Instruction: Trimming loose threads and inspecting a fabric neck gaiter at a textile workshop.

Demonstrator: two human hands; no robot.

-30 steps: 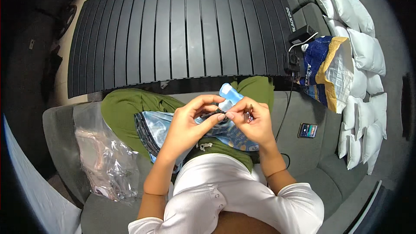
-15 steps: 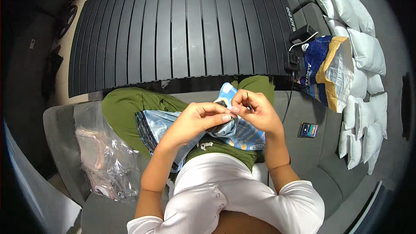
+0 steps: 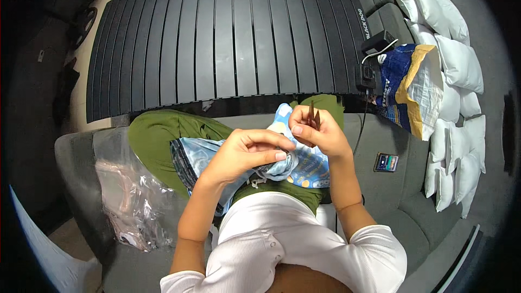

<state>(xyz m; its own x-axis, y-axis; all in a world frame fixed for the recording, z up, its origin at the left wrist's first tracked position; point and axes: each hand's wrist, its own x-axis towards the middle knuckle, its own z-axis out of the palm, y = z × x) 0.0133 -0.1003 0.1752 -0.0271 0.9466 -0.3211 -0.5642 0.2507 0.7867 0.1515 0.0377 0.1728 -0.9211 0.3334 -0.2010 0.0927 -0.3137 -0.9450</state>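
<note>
Across my lap lies a light-blue printed cloth (image 3: 310, 169) with a dark patterned edge on its left part. Over its bunched middle is my left hand (image 3: 247, 149). Its thumb and forefinger stand apart, with no thing visible between them; the other fingers are partly hidden. My right hand (image 3: 320, 133) is closed around a small dark tool with two slim pointed blades (image 3: 312, 115), which looks like thread snips. The blades point up, away from the cloth, and their handles are hidden in the fingers.
A black slatted table (image 3: 225, 38) stands ahead. On the grey sofa are a clear plastic bag (image 3: 138, 206) at left and a phone (image 3: 386, 162) at right. Farther right are a blue-and-yellow sack (image 3: 410, 89), black adapters (image 3: 366, 76) with cables, and several white pillows (image 3: 458, 65).
My hands have drawn apart from their shared pinch over the cloth. The right hand has turned, and both tool blades now show. My left thumb and forefinger have spread.
</note>
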